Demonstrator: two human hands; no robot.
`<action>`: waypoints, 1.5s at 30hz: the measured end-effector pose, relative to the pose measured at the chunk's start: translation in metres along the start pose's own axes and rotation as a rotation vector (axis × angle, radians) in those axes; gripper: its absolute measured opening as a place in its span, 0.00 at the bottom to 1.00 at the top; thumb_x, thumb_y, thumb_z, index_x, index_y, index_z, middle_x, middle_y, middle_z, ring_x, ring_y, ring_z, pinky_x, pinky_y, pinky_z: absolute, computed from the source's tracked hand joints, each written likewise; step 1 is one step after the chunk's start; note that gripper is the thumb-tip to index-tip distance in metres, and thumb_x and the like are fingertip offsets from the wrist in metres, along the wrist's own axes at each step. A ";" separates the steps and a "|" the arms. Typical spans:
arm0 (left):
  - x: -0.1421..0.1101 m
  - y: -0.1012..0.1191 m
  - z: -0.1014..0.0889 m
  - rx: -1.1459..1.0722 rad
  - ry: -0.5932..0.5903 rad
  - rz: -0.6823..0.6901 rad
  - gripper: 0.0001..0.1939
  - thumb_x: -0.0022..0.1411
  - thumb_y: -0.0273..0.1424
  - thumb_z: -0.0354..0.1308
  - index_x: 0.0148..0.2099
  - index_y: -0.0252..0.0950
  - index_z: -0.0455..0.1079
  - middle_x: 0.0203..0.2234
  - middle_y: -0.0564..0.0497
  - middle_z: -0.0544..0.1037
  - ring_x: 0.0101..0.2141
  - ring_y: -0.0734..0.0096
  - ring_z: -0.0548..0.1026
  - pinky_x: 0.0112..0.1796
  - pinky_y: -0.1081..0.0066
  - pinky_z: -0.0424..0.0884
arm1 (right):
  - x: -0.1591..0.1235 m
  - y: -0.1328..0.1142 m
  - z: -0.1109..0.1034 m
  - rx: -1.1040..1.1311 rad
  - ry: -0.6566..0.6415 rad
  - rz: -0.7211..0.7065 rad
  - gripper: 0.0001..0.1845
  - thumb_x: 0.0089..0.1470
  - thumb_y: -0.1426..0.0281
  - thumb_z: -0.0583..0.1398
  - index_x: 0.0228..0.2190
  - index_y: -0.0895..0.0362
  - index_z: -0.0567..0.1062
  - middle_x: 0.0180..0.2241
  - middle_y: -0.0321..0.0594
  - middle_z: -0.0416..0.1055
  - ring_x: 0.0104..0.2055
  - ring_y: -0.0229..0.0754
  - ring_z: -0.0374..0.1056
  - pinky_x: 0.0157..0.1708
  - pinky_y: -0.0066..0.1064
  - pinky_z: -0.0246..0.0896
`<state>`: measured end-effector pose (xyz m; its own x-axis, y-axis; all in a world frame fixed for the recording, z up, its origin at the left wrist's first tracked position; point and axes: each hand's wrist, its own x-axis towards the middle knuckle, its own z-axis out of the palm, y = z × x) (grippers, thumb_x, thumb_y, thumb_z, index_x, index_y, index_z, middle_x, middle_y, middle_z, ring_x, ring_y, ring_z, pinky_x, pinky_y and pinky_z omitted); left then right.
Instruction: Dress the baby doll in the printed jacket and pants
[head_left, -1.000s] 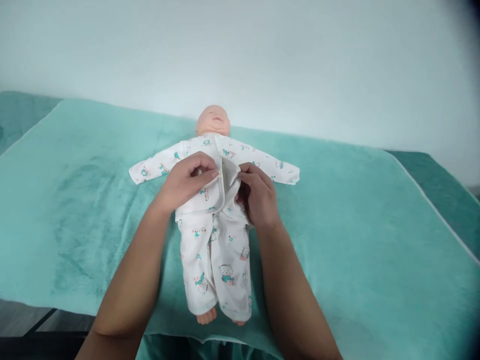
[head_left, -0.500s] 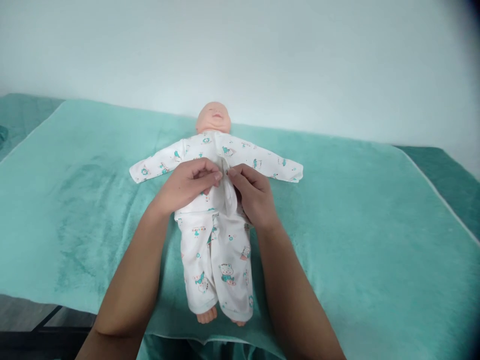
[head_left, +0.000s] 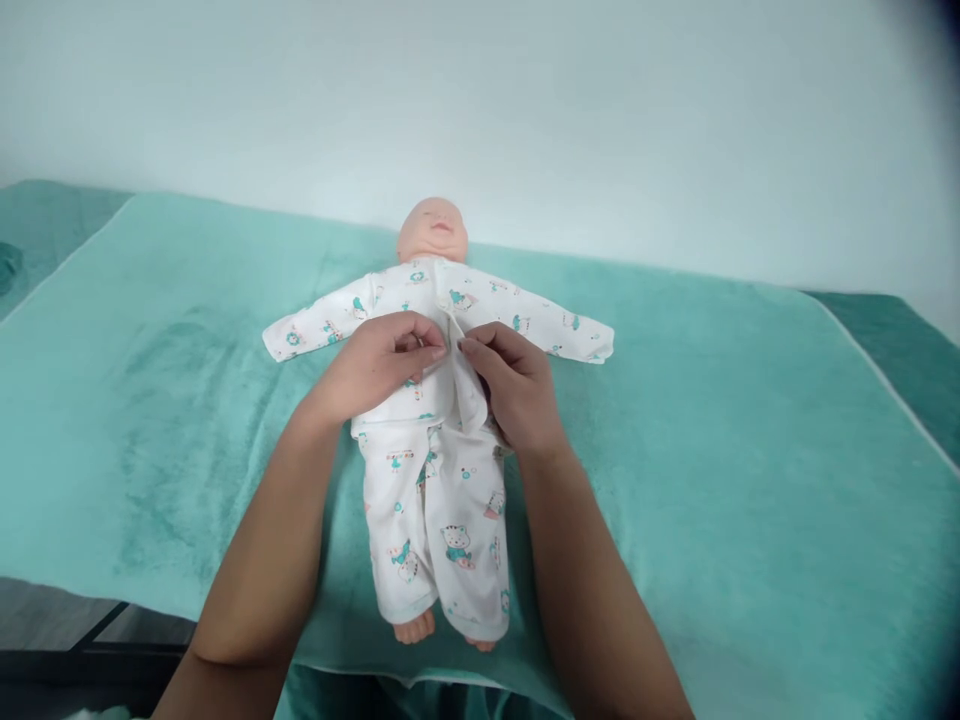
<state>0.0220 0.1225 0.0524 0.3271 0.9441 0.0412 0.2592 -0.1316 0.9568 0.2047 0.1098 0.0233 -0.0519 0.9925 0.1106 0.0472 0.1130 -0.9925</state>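
Observation:
A baby doll lies on its back on a teal towel, head away from me, arms spread. It wears a white printed shirt and matching trousers; bare feet show at the bottom. My left hand pinches the left edge of the shirt front at the chest. My right hand pinches the right front flap, and the fingertips of the two hands nearly meet at the doll's middle.
The towel covers a darker teal surface set against a pale wall. The towel's near edge hangs over the front at the lower left, where dark floor and a frame bar show.
My right hand has brought the open shirt flap leftward across the doll's chest until it meets my left hand. The flap, lifted open before, now lies nearly closed.

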 end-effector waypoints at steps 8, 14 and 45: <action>-0.002 0.001 -0.005 -0.148 -0.027 -0.051 0.06 0.63 0.34 0.63 0.36 0.38 0.74 0.21 0.55 0.71 0.22 0.77 0.67 0.22 0.75 0.59 | -0.001 -0.001 0.001 -0.006 -0.015 -0.026 0.11 0.59 0.64 0.63 0.26 0.54 0.72 0.24 0.31 0.60 0.27 0.34 0.52 0.28 0.30 0.49; -0.001 0.000 -0.004 -0.167 -0.036 -0.050 0.08 0.64 0.36 0.63 0.38 0.36 0.77 0.21 0.54 0.72 0.22 0.79 0.67 0.22 0.77 0.61 | -0.003 -0.002 0.001 -0.037 -0.064 -0.042 0.12 0.61 0.63 0.63 0.27 0.54 0.72 0.21 0.29 0.60 0.24 0.33 0.52 0.26 0.29 0.49; -0.003 -0.003 0.001 -0.068 0.019 -0.046 0.08 0.58 0.35 0.67 0.38 0.37 0.78 0.22 0.55 0.75 0.24 0.75 0.73 0.25 0.74 0.72 | -0.002 0.000 0.000 -0.052 -0.079 0.038 0.11 0.53 0.67 0.68 0.34 0.53 0.70 0.22 0.27 0.65 0.22 0.31 0.59 0.20 0.25 0.51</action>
<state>0.0212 0.1201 0.0494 0.2988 0.9543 0.0019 0.2108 -0.0679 0.9752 0.2046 0.1075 0.0229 -0.1277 0.9896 0.0660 0.1022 0.0794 -0.9916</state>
